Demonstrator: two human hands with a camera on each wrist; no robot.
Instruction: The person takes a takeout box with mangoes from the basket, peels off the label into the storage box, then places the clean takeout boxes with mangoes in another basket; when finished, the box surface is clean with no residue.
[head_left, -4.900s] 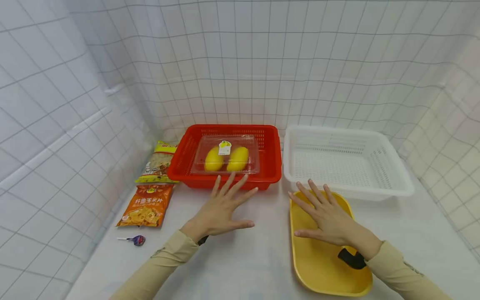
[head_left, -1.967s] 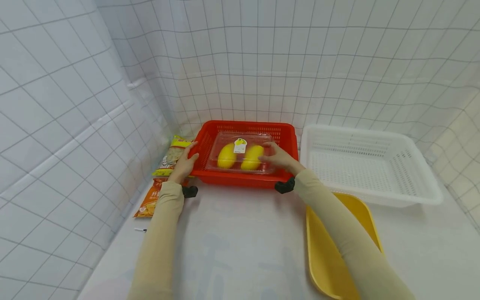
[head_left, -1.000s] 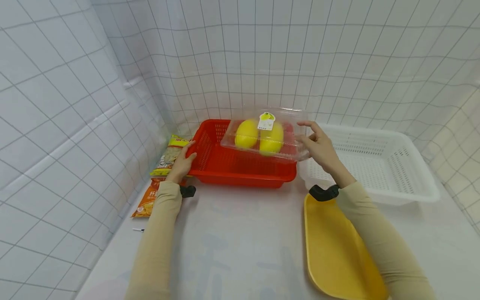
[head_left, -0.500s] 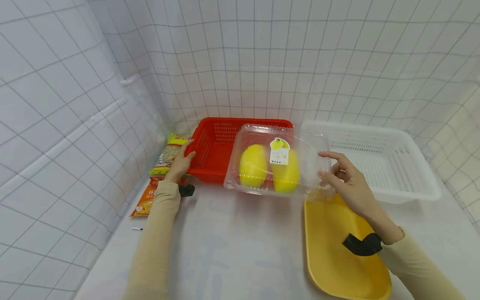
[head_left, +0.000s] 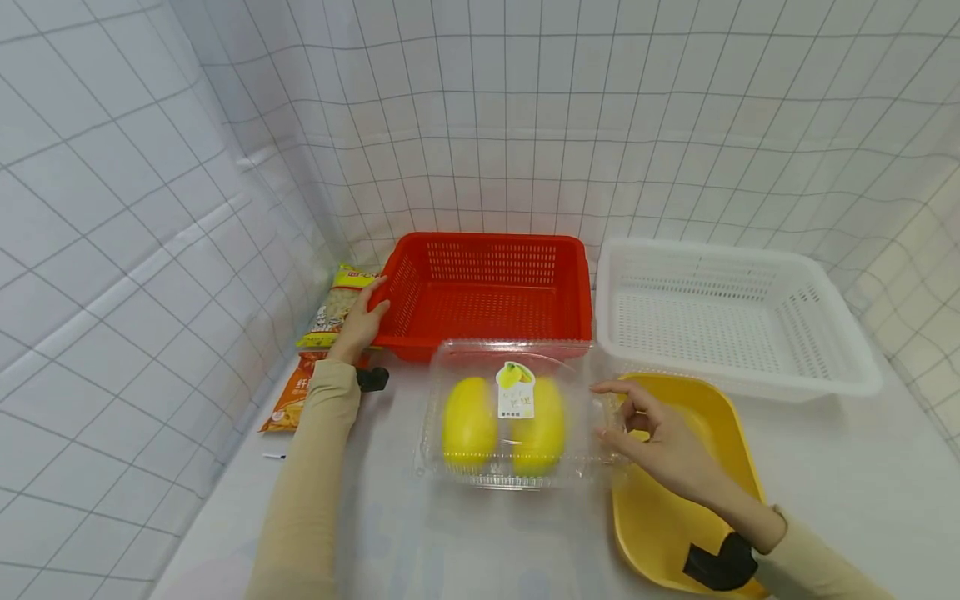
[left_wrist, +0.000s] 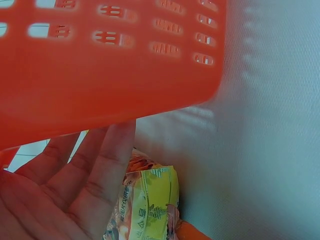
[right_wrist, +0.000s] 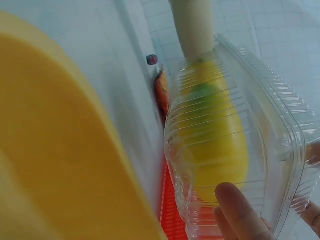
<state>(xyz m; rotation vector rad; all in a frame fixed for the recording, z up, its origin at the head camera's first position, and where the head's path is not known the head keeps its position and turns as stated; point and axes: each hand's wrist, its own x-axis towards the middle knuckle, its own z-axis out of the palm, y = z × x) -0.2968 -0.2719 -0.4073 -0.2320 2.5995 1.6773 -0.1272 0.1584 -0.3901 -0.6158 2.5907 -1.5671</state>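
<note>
A clear plastic fruit box (head_left: 480, 354) holds two smooth yellow fruits (head_left: 469, 423), mango-like, under a white label. It hangs in front of the red basket (head_left: 487, 329). My right hand (head_left: 660, 442) pinches the box's right end between thumb and fingers; in the right wrist view a thumb or fingertip (right_wrist: 232, 200) lies against the clear wall. My left hand (head_left: 362, 321) grips the red basket's left rim. In the left wrist view its fingers (left_wrist: 97, 175) pass behind the basket's edge, so the fingertips are hidden.
A yellow tray (head_left: 693, 533) lies under my right hand. Back right stands a white basket (head_left: 720, 333). To the left are a yellow snack bag (head_left: 330, 315), an orange chip bag (head_left: 292, 396) and a lollipop (right_wrist: 152, 60). Gridded white cloth (head_left: 510, 108) walls the back and sides.
Both hands went from spread above the table to the red basket. My right hand lifted the fruit box out and brought it nearer to me. The left hand stayed at the basket's rim.
</note>
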